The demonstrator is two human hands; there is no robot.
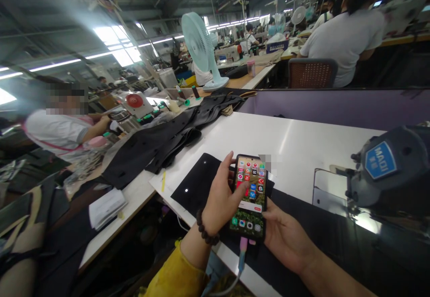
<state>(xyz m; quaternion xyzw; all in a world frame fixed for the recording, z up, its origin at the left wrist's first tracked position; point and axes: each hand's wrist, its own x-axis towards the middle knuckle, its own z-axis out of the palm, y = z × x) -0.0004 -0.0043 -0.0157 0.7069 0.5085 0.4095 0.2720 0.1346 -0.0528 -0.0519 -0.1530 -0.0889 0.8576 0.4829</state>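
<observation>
A smartphone (249,198) with a lit home screen of app icons is held upright between both my hands. My left hand (223,194), with a dark bead bracelet (205,227) at the wrist, grips its left edge, the thumb over the screen. My right hand (284,234) holds its lower right edge, its fingers partly hidden behind the phone. A charging cable (241,261) with a pink and blue end is plugged into the bottom. Under the phone, a black fabric panel (193,182) with small white holes lies on the white table (248,131).
A dark sewing machine (396,167) stands at the right. Long black pieces (151,140) lie along the neighbouring bench at the left, near a folded white paper (106,208). A pale green fan (199,48) stands behind. A co-worker (60,126) sits at the left, another (342,41) at the back right.
</observation>
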